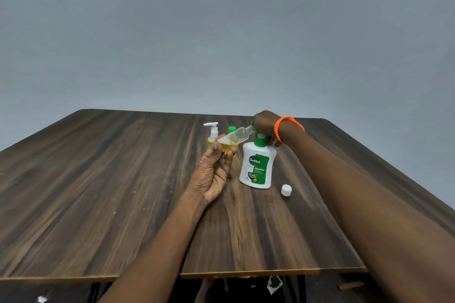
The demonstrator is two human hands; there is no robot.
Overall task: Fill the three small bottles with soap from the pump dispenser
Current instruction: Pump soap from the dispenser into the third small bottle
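My left hand [215, 172] holds a small clear bottle [236, 136] tilted, its open neck pointing up to the right under the pump. Yellow soap lies in the bottle's lower end. My right hand [264, 123] sits on top of the green pump head of the white Dettol dispenser [256, 167], covering the nozzle; its fingers are hidden. Behind stand a small bottle with a white pump [213, 133] and a small bottle with a green cap [231, 129], both holding yellow soap.
A white screw cap [286, 190] lies on the dark wooden table [98, 192], right of the dispenser. The table's front edge runs close to me; a grey wall rises behind the far edge. An orange bracelet [286, 125] circles my right wrist.
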